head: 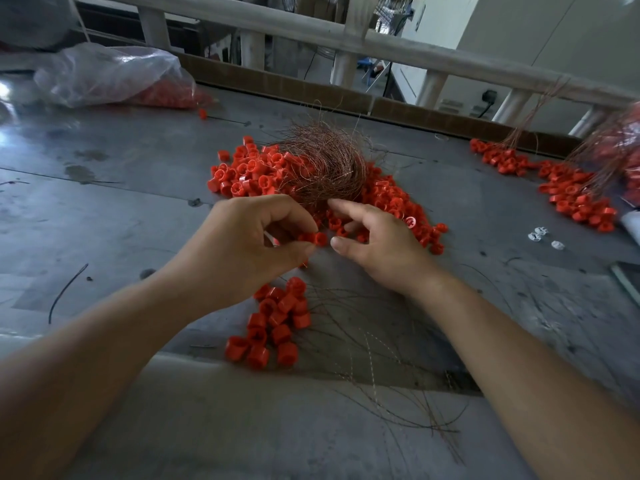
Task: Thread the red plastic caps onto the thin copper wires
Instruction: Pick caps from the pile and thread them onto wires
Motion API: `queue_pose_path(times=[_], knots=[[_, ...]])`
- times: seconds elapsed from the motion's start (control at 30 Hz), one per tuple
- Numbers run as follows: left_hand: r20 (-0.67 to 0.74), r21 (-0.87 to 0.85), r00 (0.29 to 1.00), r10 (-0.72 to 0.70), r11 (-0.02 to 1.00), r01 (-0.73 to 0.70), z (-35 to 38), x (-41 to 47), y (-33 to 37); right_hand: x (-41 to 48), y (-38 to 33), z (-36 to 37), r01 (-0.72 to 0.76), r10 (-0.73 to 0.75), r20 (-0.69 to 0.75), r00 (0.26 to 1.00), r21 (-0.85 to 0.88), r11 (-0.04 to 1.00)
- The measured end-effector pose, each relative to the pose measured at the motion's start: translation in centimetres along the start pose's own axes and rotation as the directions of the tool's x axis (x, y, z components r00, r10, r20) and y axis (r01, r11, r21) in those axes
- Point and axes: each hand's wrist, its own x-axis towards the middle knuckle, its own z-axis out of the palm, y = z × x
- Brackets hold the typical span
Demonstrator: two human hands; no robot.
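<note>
A heap of loose red caps [249,174] lies at the table's middle, with a tangled bundle of thin copper wires [323,164] on top. My left hand [242,247] pinches a red cap [317,238] between thumb and forefinger just in front of the heap. My right hand [377,240] is beside it, forefinger stretched toward the wire bundle, thumb pointing at the held cap; I cannot see a wire between its fingers. Below my hands lies a cluster of threaded caps [273,323] with wires [374,341] trailing to the right.
More threaded caps [568,188] with wires lie at the right. A clear plastic bag [114,74] holding red caps sits at the back left. Small white parts [540,235] lie at the right. A cardboard strip and a railing [346,36] run along the far edge.
</note>
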Motion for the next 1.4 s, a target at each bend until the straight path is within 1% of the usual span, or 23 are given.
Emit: queue_pose_path(times=[0.1,0.2,0.3,0.37,0.47,0.57,0.7,0.8,0.87,0.93,1.0,1.07,1.13,1.2,1.27,1.33,1.4], knots=[[-0.001,0.003,1.000,-0.008,1.000,0.008,0.0,0.0,-0.1,0.2,0.0,0.1,-0.051,0.051,0.006,0.999,0.062,0.997],[-0.012,0.009,1.000,-0.021,1.000,0.021,0.0,0.0,-0.3,0.1,0.0,-0.1,-0.093,0.110,-0.059,0.992,0.233,0.968],[-0.016,0.007,0.999,-0.034,0.999,0.034,0.0,0.0,-0.3,-0.1,-0.1,-0.6,-0.045,0.117,-0.163,0.980,0.391,0.919],[-0.016,0.002,0.999,-0.039,0.999,0.039,0.0,0.0,-0.4,-0.2,-0.1,-1.0,-0.007,0.111,-0.223,0.968,0.423,0.906],[-0.010,-0.008,0.999,-0.043,0.999,0.043,0.0,0.0,-0.4,-0.3,-0.3,-1.1,0.028,0.078,-0.321,0.944,0.314,0.949],[-0.015,-0.013,0.999,-0.040,0.999,0.040,-0.1,0.1,-0.4,-0.6,-0.8,-1.0,0.079,-0.011,-0.377,0.926,0.167,0.983],[-0.017,-0.001,0.999,-0.038,0.999,0.038,-0.2,0.1,-0.5,-0.9,-1.4,-1.2,0.210,-0.200,-0.359,0.912,-0.012,0.978],[-0.005,0.008,0.999,-0.037,0.999,0.037,-0.3,0.0,-0.6,-1.0,-1.5,-1.1,0.252,-0.257,-0.327,0.909,-0.060,0.966],[0.000,0.003,0.999,-0.037,0.999,0.037,-0.3,0.1,-0.6,-1.0,-1.5,-1.0,0.257,-0.253,-0.343,0.905,-0.033,0.966],[-0.006,0.010,0.999,-0.039,0.999,0.039,-0.3,0.1,-0.7,-1.0,-1.6,-1.2,0.246,-0.213,-0.393,0.895,0.036,0.968],[-0.022,0.026,0.999,-0.031,0.999,0.032,-0.3,0.1,-0.7,-1.2,-1.7,-1.7,0.246,-0.163,-0.455,0.876,0.131,0.960],[-0.039,0.016,0.999,-0.029,0.999,0.029,-0.4,0.2,-0.7,-1.4,-1.9,-2.5,0.282,-0.128,-0.504,0.854,0.243,0.928],[-0.048,-0.044,0.998,-0.046,0.998,0.044,-0.5,0.2,-0.6,-1.6,-2.1,-3.3,0.320,-0.136,-0.544,0.828,0.259,0.911],[-0.038,-0.162,0.995,-0.093,0.983,0.085,-0.5,0.3,-0.4,-1.9,-2.3,-3.8,0.336,-0.179,-0.582,0.793,0.173,0.926],[-0.016,-0.293,0.990,-0.140,0.947,0.129,-0.6,0.3,-0.1,-2.0,-2.4,-4.2,0.334,-0.240,-0.594,0.768,0.052,0.941],[-0.010,-0.367,0.987,-0.159,0.919,0.144,-0.7,0.2,0.0,-2.1,-2.6,-4.3,0.322,-0.291,-0.561,0.775,-0.046,0.946],[-0.003,-0.397,0.987,-0.161,0.906,0.146,-0.8,0.2,0.1,-2.2,-2.8,-3.9,0.304,-0.315,-0.486,0.816,-0.104,0.947]])
